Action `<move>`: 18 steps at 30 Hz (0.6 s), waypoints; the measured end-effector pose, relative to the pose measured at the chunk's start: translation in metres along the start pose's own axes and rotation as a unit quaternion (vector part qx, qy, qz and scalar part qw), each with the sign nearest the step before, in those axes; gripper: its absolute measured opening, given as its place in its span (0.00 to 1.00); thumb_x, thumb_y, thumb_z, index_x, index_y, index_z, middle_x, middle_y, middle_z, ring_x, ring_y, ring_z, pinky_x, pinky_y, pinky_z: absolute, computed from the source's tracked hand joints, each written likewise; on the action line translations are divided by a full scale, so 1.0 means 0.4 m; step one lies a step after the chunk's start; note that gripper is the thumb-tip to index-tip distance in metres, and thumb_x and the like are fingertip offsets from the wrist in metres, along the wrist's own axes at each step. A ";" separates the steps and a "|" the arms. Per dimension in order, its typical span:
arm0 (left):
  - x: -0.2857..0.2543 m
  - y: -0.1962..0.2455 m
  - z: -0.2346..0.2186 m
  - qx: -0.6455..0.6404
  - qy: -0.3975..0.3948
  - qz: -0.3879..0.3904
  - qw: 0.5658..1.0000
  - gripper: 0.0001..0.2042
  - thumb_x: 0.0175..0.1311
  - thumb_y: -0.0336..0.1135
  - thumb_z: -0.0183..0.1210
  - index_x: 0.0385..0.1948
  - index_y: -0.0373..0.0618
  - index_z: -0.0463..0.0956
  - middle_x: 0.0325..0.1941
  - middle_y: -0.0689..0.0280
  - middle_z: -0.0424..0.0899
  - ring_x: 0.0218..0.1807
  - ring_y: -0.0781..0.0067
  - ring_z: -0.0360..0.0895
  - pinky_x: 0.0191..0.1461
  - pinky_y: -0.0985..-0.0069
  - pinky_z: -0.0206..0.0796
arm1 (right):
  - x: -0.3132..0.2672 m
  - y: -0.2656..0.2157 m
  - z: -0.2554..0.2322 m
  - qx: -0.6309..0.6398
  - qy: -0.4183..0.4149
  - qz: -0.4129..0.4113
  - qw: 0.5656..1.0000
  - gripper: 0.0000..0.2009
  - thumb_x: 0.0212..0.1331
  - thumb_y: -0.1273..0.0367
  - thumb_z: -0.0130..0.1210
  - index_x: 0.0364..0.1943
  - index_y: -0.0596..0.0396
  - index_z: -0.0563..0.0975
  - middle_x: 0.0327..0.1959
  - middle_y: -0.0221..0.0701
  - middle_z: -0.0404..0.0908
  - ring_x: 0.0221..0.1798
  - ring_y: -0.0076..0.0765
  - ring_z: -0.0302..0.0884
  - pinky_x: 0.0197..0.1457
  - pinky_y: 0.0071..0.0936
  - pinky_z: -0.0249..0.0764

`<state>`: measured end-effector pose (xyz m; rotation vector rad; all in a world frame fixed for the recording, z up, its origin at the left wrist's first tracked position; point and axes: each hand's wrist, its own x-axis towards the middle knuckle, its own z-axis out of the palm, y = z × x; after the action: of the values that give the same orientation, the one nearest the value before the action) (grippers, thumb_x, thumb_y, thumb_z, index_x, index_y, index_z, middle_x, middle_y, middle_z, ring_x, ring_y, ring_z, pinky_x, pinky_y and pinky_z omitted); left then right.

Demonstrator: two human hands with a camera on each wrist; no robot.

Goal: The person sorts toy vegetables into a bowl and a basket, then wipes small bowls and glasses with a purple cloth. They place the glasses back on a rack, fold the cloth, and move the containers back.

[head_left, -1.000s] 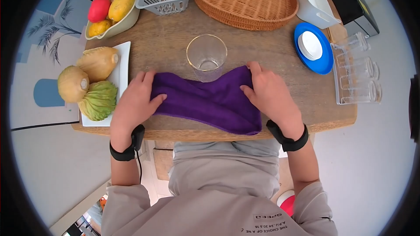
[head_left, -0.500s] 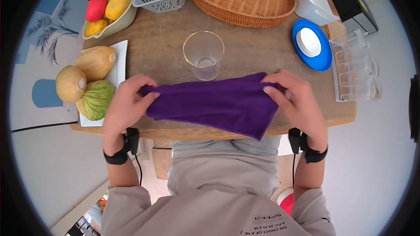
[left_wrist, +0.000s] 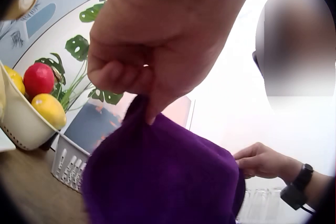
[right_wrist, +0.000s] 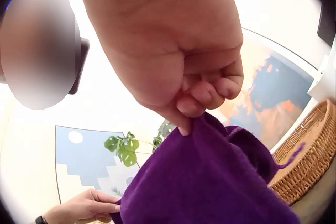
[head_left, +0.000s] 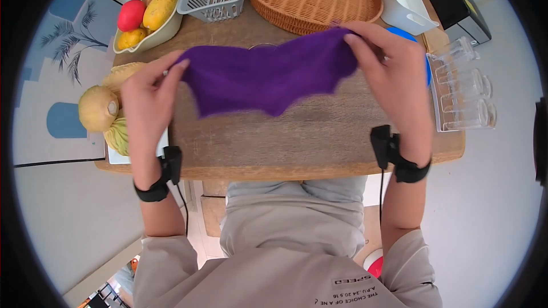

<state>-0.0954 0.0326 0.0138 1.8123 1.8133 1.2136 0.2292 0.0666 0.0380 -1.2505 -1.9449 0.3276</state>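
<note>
A purple cloth (head_left: 268, 77) hangs stretched between both hands, raised above the table. My left hand (head_left: 149, 97) pinches its left corner between thumb and fingers, and my right hand (head_left: 397, 80) pinches its right corner. In the left wrist view the cloth (left_wrist: 163, 176) drops in folds from the left hand's (left_wrist: 152, 40) fingertips. From the right hand (right_wrist: 173, 50) the cloth (right_wrist: 205, 176) hangs likewise in the right wrist view. Behind the cloth, the drinking glass is almost wholly hidden; only a bit of its rim (head_left: 262, 45) shows.
A fruit bowl (head_left: 157, 37), grey basket (head_left: 214, 0), wicker tray (head_left: 314, 0) and white bin (head_left: 405, 0) line the table's far side. Vegetables (head_left: 98, 108) lie on a white plate at left. A rack of glasses (head_left: 471, 85) stands at right, beside a partly hidden blue plate (head_left: 402, 33).
Both hands have lifted the cloth off the table and moved it away from the body, over the glass. Its lower edge now hangs free.
</note>
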 end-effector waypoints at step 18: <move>-0.078 0.101 0.325 -0.570 0.027 -0.212 0.794 0.26 0.81 0.51 0.35 0.58 0.39 0.75 0.59 0.61 0.81 0.62 0.69 0.76 0.70 0.70 0.62 | -0.060 -0.062 0.368 0.547 0.098 0.226 0.800 0.24 0.80 0.57 0.30 0.57 0.62 0.74 0.52 0.37 0.81 0.53 0.30 0.77 0.61 0.29 0.70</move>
<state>0.0310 0.0419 -0.0453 0.6364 0.9423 1.6080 0.1108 0.0621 -0.0559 -0.8357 -0.8985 1.2889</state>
